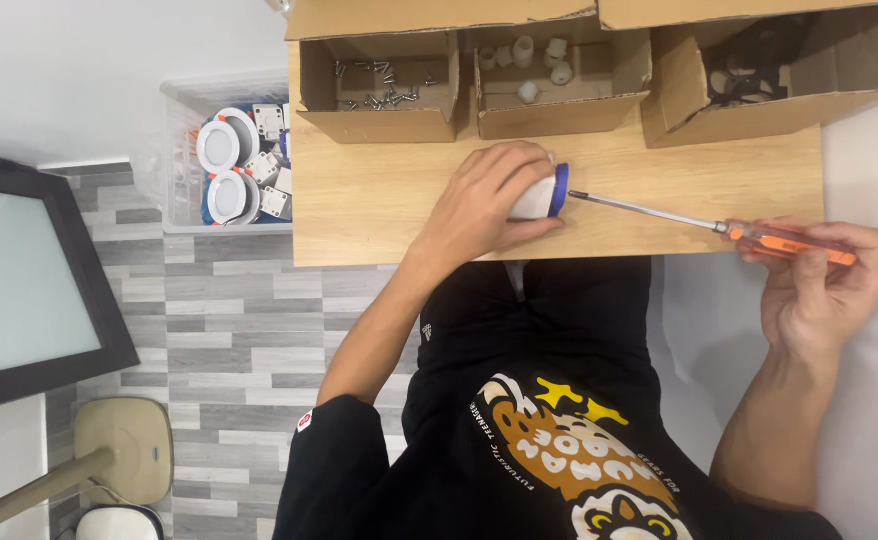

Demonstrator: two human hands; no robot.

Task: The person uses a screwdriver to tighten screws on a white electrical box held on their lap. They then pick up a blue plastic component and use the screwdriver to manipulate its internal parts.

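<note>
Left hand [484,205] grips a white, blue-ringed fitting [544,192] at frame center; right hand [821,285] holds an orange screwdriver [719,226], tip touching it. Cardboard boxes [379,85] line the upper edge.

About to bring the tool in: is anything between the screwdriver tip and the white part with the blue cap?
Nothing visible. The screwdriver in the right hand points its tip at the blue cap of the white part, held by the left hand; only bare wooden table lies between.

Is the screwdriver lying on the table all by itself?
No, the right hand holds the screwdriver by its orange handle, tip at the white part.
</note>
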